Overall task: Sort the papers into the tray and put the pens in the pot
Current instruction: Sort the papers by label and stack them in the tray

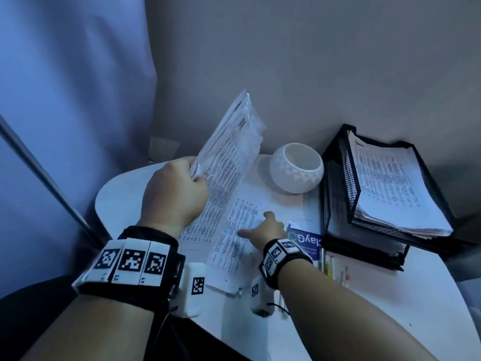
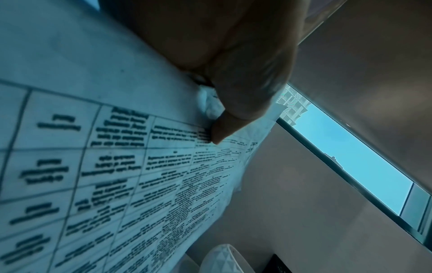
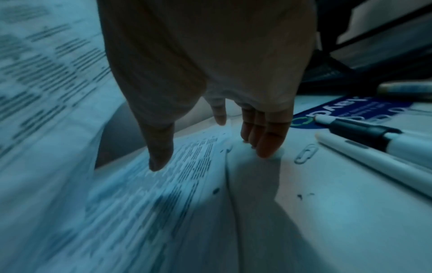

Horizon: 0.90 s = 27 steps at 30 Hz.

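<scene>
1. White, round-edged table (image 1: 122, 201) stands in a corner against a grey wall, lower centre of the head view, with a pale curtain (image 1: 65, 100) filling the upper left.
2. On it, at centre, a loose printed sheet (image 1: 235, 235) lies flat; the right hand (image 1: 265, 227) rests on it with fingers (image 3: 268, 140) straight and spread, thumb apart, fingertips at the sheet's right edge.
3. Left of centre, the left hand (image 1: 177, 191) grips a sheaf of printed papers (image 1: 229, 152) lifted on edge and tilted, thumb (image 2: 224, 127) pressed on the top page, its other fingers curled behind.
4. At the right of the head view, a black mesh tray (image 1: 338, 178) of stacked tiers holds more papers (image 1: 390, 178) on its top level.
5. Between sheaf and tray stands a white patterned pot (image 1: 296, 168), upright and open-mouthed.
6. Just right of the right hand lies a blue printed card (image 1: 304, 241); below it, pens (image 3: 374, 140) lie side by side on the table, and a paper clip (image 3: 306, 153) lies between them and the fingertips.
</scene>
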### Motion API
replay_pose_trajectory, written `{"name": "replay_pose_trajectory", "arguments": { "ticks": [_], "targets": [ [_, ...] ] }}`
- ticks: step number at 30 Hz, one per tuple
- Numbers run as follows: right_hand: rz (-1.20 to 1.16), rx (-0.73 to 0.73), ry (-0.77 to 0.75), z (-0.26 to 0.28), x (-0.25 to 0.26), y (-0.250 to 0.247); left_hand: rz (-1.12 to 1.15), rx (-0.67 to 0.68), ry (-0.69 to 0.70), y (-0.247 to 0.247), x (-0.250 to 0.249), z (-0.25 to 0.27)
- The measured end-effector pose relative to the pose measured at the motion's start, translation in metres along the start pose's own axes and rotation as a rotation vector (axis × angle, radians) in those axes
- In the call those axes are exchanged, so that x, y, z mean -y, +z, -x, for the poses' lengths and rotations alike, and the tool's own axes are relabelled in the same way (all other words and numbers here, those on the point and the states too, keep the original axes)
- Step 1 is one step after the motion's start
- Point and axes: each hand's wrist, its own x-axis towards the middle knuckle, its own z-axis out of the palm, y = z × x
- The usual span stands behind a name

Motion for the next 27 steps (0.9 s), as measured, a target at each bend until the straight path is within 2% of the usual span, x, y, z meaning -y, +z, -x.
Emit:
{"name": "replay_pose_trajectory", "arguments": {
  "ticks": [3,5,10,14,17,21,27],
  "targets": [
    [0.182,-0.02,-0.057,0.001,0.009,0.019,-0.006,0.008,-0.01,0.001,0.001,0.0],
    [0.218,-0.019,-0.078,0.0,0.013,0.024,-0.014,0.016,-0.024,0.001,0.001,-0.001],
    [0.09,0.01,-0.097,0.002,0.014,0.02,-0.014,0.039,-0.044,0.0,0.0,-0.002],
    [-0.076,-0.081,-0.063,0.007,-0.002,0.008,-0.021,0.042,-0.047,-0.002,0.002,-0.004],
    [-0.255,-0.129,-0.059,0.013,-0.027,-0.018,-0.025,0.051,-0.038,-0.002,0.002,-0.004],
    [-0.357,-0.226,-0.174,0.024,-0.063,-0.068,-0.02,0.08,-0.034,0.002,0.0,-0.003],
    [-0.757,-0.363,-0.201,0.049,-0.127,-0.138,0.017,0.098,-0.009,0.009,-0.005,0.006]
  ]
}}
